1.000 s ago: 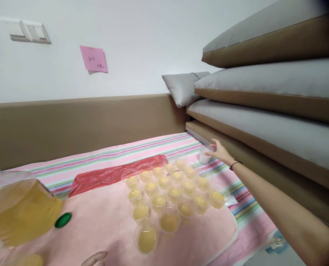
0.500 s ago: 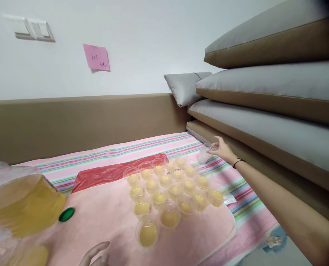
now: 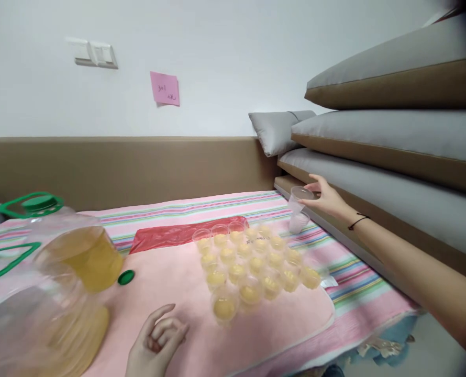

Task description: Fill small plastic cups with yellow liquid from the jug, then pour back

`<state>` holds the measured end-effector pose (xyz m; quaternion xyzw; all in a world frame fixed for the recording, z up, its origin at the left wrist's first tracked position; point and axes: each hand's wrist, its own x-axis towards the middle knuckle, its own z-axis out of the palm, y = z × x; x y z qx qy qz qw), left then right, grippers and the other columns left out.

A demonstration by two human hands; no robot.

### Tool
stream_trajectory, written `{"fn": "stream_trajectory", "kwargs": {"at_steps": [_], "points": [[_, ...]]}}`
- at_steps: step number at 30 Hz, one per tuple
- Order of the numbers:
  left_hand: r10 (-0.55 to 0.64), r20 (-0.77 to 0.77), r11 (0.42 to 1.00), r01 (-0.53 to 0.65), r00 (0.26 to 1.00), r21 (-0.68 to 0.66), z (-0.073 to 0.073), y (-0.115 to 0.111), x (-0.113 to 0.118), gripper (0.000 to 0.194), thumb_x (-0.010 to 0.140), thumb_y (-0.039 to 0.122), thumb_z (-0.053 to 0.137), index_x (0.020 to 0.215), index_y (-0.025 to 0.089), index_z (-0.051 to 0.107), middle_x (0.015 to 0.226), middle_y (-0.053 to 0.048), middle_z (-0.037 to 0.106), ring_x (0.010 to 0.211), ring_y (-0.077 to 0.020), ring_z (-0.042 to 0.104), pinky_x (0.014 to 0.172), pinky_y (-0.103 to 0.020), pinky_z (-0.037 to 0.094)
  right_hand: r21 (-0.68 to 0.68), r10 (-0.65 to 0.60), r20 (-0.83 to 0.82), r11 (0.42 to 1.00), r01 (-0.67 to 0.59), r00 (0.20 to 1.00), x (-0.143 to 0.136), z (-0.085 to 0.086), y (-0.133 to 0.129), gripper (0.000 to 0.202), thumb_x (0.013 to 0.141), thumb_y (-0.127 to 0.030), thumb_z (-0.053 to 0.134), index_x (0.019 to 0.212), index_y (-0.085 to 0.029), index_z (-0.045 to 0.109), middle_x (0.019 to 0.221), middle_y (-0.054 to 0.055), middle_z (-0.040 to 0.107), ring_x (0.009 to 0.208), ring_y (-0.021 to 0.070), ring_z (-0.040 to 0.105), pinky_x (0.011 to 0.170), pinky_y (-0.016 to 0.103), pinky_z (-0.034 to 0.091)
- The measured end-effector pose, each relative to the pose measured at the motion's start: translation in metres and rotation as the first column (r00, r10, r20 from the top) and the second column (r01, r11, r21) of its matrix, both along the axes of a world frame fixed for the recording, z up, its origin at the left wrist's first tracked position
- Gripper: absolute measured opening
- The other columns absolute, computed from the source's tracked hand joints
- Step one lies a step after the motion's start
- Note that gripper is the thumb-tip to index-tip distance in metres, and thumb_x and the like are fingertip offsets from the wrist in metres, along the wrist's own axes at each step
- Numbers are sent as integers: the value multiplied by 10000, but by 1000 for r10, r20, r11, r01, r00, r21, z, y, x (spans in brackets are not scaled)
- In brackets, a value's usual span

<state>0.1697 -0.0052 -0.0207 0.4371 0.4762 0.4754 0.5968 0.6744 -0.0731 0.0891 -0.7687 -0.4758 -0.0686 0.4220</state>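
My right hand grips the rim of a clear plastic cup between thumb and fingers, at the back right. Right below it another clear cup or short stack of cups stands on the striped cloth. Many cups of yellow liquid stand in close rows on a pink mat. Left of these rows hovers my left hand, fingers loosely curled and apart, with nothing in it. A green cap lies on the mat, beside a large clear jug of yellow liquid.
Another big jug stands at the front left. A red plastic bag lies behind the cups. Stacked grey-brown cushions rise along the right side. A brown padded board borders the back below the wall.
My right hand has lifted a cup up from the cups beneath it. My left hand has come further into view. The whole view has shifted, showing more of the jugs on the left.
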Motion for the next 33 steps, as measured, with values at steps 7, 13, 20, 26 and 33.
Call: {"fn": "stream_trajectory", "kwargs": {"at_steps": [7, 13, 20, 26, 33], "points": [[29, 22, 994, -31, 999, 105, 17, -4, -27, 618, 522, 493, 866, 965, 131, 633, 672, -40, 700, 500, -100, 515, 537, -240, 443, -61, 494, 44, 869, -491, 868, -156, 37, 14, 862, 720, -465, 759, 1447, -271, 338, 1241, 100, 617, 1205, 313, 567, 1032, 492, 455], [57, 207, 996, -70, 977, 55, 18, -6, -49, 472, 631, 471, 802, 928, 157, 612, 516, 49, 574, 447, -64, 450, 475, -175, 373, -172, 770, -66, 618, -767, 635, -281, 8, 25, 822, 735, -394, 768, 1443, -313, 358, 1303, 74, 586, 1257, 304, 530, 1062, 510, 410], [152, 407, 988, -132, 900, -78, 25, -7, -82, 488, 537, 305, 835, 928, 167, 579, 688, 32, 637, 548, -69, 555, 560, -189, 477, -148, 777, -352, 504, -851, 521, -365, -61, 40, 850, 721, -288, 746, 1457, -250, 322, 1404, 155, 504, 1317, 294, 489, 1093, 511, 380], [163, 426, 986, -131, 890, -103, 28, -11, -102, 446, 551, 288, 824, 903, 161, 582, 720, 40, 606, 554, -63, 550, 559, -196, 479, -193, 703, -368, 582, -790, 609, -392, -100, 42, 845, 665, -177, 715, 1427, -257, 358, 1368, 153, 511, 1304, 309, 482, 1085, 521, 377], [160, 436, 986, -120, 886, -117, 30, -18, -113, 423, 567, 290, 818, 896, 165, 583, 729, 35, 599, 572, -70, 550, 575, -207, 476, -151, 668, -312, 667, -729, 676, -391, -123, 36, 834, 708, -243, 722, 1438, -267, 320, 1370, 140, 507, 1292, 299, 486, 1078, 516, 375]]}}
